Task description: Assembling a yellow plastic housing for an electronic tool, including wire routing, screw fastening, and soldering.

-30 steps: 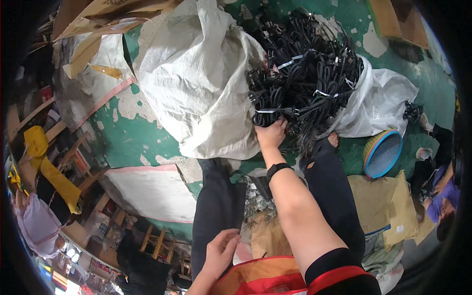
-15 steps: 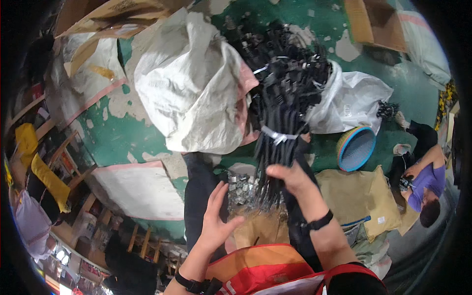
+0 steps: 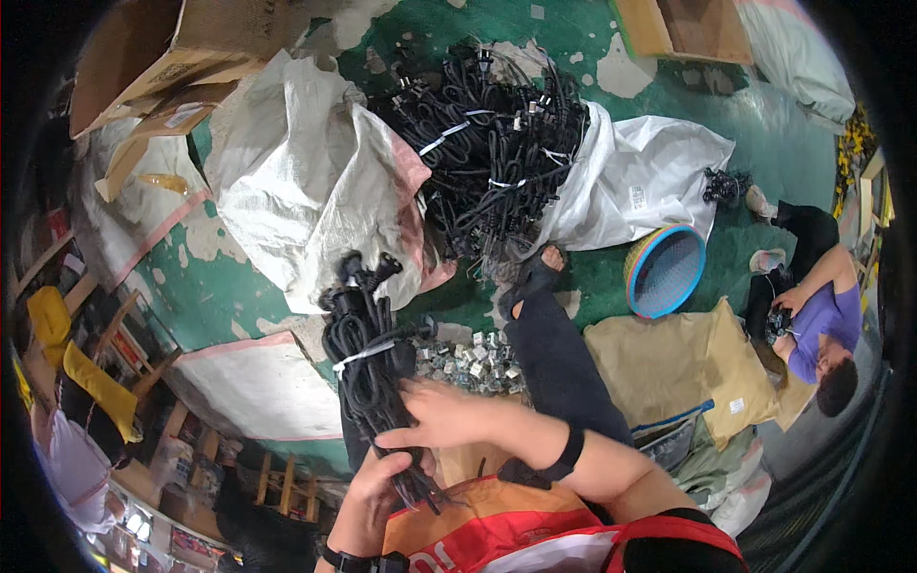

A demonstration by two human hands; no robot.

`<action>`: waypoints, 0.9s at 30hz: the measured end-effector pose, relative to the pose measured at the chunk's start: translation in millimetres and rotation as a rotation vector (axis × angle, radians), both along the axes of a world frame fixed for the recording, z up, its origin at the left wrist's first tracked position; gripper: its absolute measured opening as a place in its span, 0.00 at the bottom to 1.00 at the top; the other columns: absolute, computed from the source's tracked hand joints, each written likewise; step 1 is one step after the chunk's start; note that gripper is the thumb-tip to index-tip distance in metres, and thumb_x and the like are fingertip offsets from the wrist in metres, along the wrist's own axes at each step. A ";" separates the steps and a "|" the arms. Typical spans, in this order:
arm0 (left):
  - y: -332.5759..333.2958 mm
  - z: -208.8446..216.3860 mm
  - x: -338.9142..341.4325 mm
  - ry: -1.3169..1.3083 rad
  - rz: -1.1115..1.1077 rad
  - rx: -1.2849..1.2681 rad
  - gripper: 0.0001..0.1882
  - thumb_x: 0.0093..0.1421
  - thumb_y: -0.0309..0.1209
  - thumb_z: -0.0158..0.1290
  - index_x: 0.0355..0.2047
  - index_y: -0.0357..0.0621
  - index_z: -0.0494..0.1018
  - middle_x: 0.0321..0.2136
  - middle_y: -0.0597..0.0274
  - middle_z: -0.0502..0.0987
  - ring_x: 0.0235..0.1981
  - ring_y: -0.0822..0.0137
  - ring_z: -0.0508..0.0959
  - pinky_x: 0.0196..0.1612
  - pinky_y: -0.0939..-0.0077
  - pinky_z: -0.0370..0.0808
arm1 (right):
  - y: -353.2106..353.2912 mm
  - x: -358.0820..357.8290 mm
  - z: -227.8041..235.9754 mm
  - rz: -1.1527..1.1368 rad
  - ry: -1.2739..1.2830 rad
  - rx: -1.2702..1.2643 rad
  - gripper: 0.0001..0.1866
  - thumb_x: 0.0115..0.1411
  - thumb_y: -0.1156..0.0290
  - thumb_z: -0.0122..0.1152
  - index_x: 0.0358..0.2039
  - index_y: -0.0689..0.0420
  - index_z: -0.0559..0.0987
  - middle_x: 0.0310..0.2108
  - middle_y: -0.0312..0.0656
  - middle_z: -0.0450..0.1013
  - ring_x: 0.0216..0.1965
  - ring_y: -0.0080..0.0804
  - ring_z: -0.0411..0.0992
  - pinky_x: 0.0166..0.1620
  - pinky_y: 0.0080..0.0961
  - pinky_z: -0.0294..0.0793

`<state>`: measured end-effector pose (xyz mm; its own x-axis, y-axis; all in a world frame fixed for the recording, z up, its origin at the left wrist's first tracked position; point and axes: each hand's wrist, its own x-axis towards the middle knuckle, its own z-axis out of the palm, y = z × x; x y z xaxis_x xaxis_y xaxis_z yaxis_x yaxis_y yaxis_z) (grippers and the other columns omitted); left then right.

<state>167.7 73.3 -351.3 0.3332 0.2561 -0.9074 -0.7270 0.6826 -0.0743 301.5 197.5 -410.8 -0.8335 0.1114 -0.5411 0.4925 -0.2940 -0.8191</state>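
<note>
A bundle of black power cords (image 3: 358, 334) with plugs at its far end, bound by a white tie, hangs over my left thigh. My left hand (image 3: 377, 482) is closed round its near end, where the loose cord ends stick out. My right hand (image 3: 444, 417) lies against the bundle's right side, fingers wrapped round it just below the tie; some fingertips are hidden. Beyond it lies a large heap of similar tied black cords (image 3: 487, 205). Small silvery-white block-like parts (image 3: 473, 363) are piled between my legs.
A white woven sack (image 3: 296, 191) stands left of the heap, another white sack (image 3: 640, 181) right. A blue-rimmed basket (image 3: 666, 272) and tan sacks (image 3: 650, 363) lie to the right. Beyond them a co-worker in purple (image 3: 823, 325) sits handling something dark. Cardboard boxes (image 3: 210, 48) stand far left.
The cord bundle has come away from the heap, toward me and left, its plugs still at the far end. My left hand, open before, has closed on it; the right moved left with it.
</note>
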 end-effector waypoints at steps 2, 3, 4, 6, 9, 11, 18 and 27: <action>9.8 8.4 1.0 0.010 0.053 -0.081 0.27 0.45 0.38 0.62 0.43 0.38 0.67 0.26 0.53 0.73 0.25 0.62 0.73 0.29 0.69 0.72 | 39.7 23.7 -11.2 0.180 -0.081 -0.339 0.37 0.56 0.42 0.55 0.51 0.65 0.71 0.47 0.56 0.71 0.50 0.51 0.68 0.56 0.39 0.65; 14.5 9.6 1.5 0.034 0.111 -0.157 0.26 0.45 0.36 0.61 0.43 0.38 0.67 0.25 0.53 0.72 0.24 0.62 0.72 0.29 0.70 0.69 | 53.5 44.1 -29.5 0.048 -0.029 -0.345 0.33 0.56 0.46 0.59 0.50 0.62 0.73 0.44 0.52 0.74 0.47 0.47 0.71 0.53 0.35 0.68; 2.1 4.5 0.5 0.009 0.155 -0.133 0.24 0.45 0.35 0.60 0.42 0.39 0.68 0.26 0.52 0.72 0.21 0.63 0.70 0.27 0.70 0.68 | 75.0 60.9 -49.1 -0.016 -0.159 -0.166 0.25 0.54 0.53 0.63 0.44 0.61 0.77 0.40 0.52 0.75 0.45 0.45 0.73 0.49 0.33 0.70; 3.1 2.8 8.1 -0.014 0.183 -0.150 0.24 0.45 0.34 0.59 0.42 0.39 0.68 0.26 0.52 0.72 0.20 0.62 0.70 0.27 0.70 0.68 | 102.4 104.1 -93.5 -0.382 -0.654 0.569 0.16 0.49 0.67 0.63 0.37 0.61 0.77 0.40 0.51 0.73 0.43 0.46 0.72 0.48 0.36 0.71; 8.9 2.5 12.6 -0.033 0.223 -0.213 0.23 0.45 0.33 0.58 0.42 0.39 0.68 0.25 0.52 0.73 0.18 0.62 0.69 0.26 0.70 0.66 | 141.8 141.7 -155.4 -0.349 -0.564 1.321 0.25 0.47 0.73 0.64 0.47 0.57 0.69 0.44 0.47 0.68 0.49 0.47 0.67 0.52 0.39 0.67; 5.4 -3.0 7.4 -0.075 0.200 -0.209 0.26 0.42 0.35 0.58 0.43 0.40 0.68 0.27 0.52 0.72 0.22 0.59 0.71 0.28 0.70 0.69 | 149.1 142.0 -180.7 -0.230 -0.622 1.285 0.22 0.49 0.71 0.63 0.45 0.57 0.69 0.44 0.47 0.69 0.47 0.48 0.68 0.50 0.41 0.69; 12.2 6.7 -10.9 -0.091 0.192 -0.206 0.26 0.41 0.35 0.55 0.42 0.39 0.67 0.22 0.53 0.70 0.20 0.61 0.69 0.26 0.70 0.65 | 76.5 121.0 -203.9 -0.802 -0.844 0.752 0.12 0.57 0.65 0.57 0.33 0.59 0.69 0.26 0.51 0.74 0.29 0.52 0.73 0.35 0.45 0.71; 30.6 13.0 -22.7 -0.112 0.199 -0.176 0.24 0.49 0.34 0.58 0.46 0.45 0.64 0.25 0.60 0.68 0.21 0.67 0.64 0.33 0.77 0.63 | 22.3 86.7 -264.4 -1.250 -0.941 0.499 0.31 0.50 0.59 0.65 0.47 0.66 0.66 0.48 0.61 0.64 0.50 0.57 0.63 0.53 0.44 0.62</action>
